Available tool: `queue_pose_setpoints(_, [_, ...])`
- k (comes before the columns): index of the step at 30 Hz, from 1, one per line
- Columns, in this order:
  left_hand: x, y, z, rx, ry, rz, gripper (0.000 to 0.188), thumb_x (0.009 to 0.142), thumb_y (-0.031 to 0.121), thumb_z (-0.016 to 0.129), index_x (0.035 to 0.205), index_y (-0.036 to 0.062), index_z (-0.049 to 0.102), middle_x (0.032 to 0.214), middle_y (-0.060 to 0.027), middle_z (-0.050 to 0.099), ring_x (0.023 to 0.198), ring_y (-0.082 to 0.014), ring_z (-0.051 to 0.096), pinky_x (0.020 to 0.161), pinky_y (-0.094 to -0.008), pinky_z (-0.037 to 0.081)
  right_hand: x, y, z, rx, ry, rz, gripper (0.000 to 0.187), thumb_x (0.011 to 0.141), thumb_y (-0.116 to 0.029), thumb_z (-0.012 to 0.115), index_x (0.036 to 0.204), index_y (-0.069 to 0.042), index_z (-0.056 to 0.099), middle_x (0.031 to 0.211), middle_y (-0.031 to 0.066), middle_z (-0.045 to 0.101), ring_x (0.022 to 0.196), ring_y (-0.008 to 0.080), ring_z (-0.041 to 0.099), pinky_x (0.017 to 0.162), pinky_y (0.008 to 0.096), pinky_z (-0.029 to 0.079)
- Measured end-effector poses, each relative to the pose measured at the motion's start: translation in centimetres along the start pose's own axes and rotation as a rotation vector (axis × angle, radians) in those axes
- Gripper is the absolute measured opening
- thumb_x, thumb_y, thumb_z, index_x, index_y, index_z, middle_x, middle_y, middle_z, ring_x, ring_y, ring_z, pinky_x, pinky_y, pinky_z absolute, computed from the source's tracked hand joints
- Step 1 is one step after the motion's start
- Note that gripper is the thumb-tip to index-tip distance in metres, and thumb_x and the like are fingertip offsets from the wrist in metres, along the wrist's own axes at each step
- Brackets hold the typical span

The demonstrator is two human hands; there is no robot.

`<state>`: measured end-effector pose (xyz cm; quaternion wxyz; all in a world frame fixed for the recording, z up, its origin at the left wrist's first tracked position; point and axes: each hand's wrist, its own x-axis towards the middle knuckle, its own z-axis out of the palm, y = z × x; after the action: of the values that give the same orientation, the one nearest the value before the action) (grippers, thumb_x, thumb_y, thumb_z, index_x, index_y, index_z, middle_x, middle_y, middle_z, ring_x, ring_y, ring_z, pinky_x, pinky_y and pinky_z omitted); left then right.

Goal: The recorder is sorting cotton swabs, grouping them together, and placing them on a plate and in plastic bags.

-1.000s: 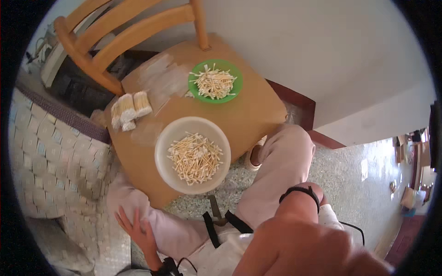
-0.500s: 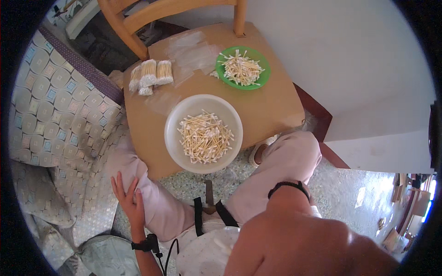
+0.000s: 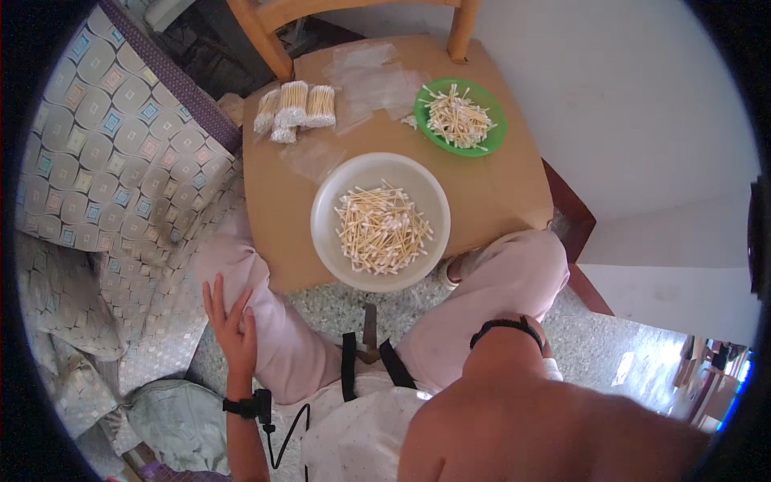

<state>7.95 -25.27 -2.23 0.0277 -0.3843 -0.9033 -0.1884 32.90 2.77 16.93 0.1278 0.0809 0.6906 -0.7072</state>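
Note:
My left hand (image 3: 231,328) lies on my left thigh with its fingers spread, holding nothing. My right forearm comes in at the lower right and bends down past a black wristband (image 3: 506,323). Only a sliver of my right hand shows by my right thigh, and its fingers are hidden. Between my knees, at the chair's near edge, stands a white bowl (image 3: 325,241) of loose cotton swabs (image 3: 384,229). Behind it to the right, a green bowl (image 3: 499,132) holds more swabs. Several bundles of swabs in clear bags (image 3: 294,104) are stacked at the left.
Flat clear plastic bags (image 3: 373,76) lie on the brown cardboard (image 3: 498,189) covering the chair seat. The wooden chair back (image 3: 353,10) rises at the far side. Patterned cloth (image 3: 120,153) hangs at the left, and a white wall (image 3: 642,120) stands at the right.
The whole view has shifted a little, so the chair and bowls appear farther right and slightly higher. My left hand still rests on the thigh; nothing has been picked up.

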Motion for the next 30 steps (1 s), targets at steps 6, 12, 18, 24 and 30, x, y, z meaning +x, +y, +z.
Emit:
queue_pose_setpoints(6, [-0.2, 0.5, -0.3, 0.002, 0.0, 0.014, 0.028, 0.09, 0.018, 0.05, 0.11, 0.0126, 0.068, 0.148, -0.0107, 0.034, 0.141, -0.0359, 0.017, 0.113, -0.0485, 0.013, -0.3, -0.7, -0.3, -0.098, -0.097, 0.295, 0.019, 0.09, -0.013, 0.048, 0.08, -0.003, 0.06, 0.074, 0.0054, 0.051, 0.063, 0.0119, 0.057, 0.051, 0.033, 0.046])
queue_pose_setpoints(12, [0.7, 0.4, -0.1, 0.025, 0.011, 0.013, 0.029, 0.085, 0.012, 0.053, 0.109, 0.0144, 0.069, 0.147, -0.0109, 0.035, 0.14, -0.0369, 0.019, 0.113, -0.0489, 0.015, 2.1, -1.3, -3.2, 0.28, -0.172, 0.142, 0.034, 0.092, -0.014, 0.045, 0.06, -0.003, 0.052, 0.056, 0.0062, 0.05, 0.052, 0.0131, 0.054, 0.043, 0.0322, 0.038])
queue_pose_setpoints(18, [0.5, -1.2, 0.0, -0.014, 0.079, 0.007, 0.032, 0.079, 0.011, 0.057, 0.107, 0.0177, 0.07, 0.145, -0.0133, 0.037, 0.137, -0.0387, 0.026, 0.112, -0.0528, 0.016, 8.8, 0.3, -1.1, 0.025, 0.546, -0.739, 0.027, 0.082, -0.02, 0.06, 0.061, -0.004, 0.053, 0.061, 0.0084, 0.056, 0.052, 0.0159, 0.052, 0.049, 0.03, 0.038])
queue_pose_setpoints(24, [3.8, -3.2, 0.5, -0.012, 0.132, 0.162, 0.042, 0.082, 0.032, 0.061, 0.122, 0.0193, 0.059, 0.145, -0.0166, 0.035, 0.136, -0.0415, 0.024, 0.111, -0.053, 0.017, 16.1, 5.7, -7.4, -0.963, 0.364, -0.19, 0.025, 0.076, -0.018, 0.072, 0.097, -0.006, 0.065, 0.086, 0.0156, 0.067, 0.077, 0.0292, 0.065, 0.07, 0.0371, 0.049])
queue_pose_setpoints(30, [10.7, -5.5, 2.2, -0.061, -0.077, -0.156, 0.034, 0.08, 0.038, 0.057, 0.087, 0.0088, 0.072, 0.087, -0.0159, 0.067, 0.082, -0.0375, 0.062, 0.073, -0.0484, 0.05, 16.4, 8.8, -8.5, -1.021, 0.278, -0.171, 0.035, 0.071, -0.017, 0.076, 0.102, -0.006, 0.064, 0.096, 0.0184, 0.065, 0.089, 0.0374, 0.061, 0.078, 0.0434, 0.047])
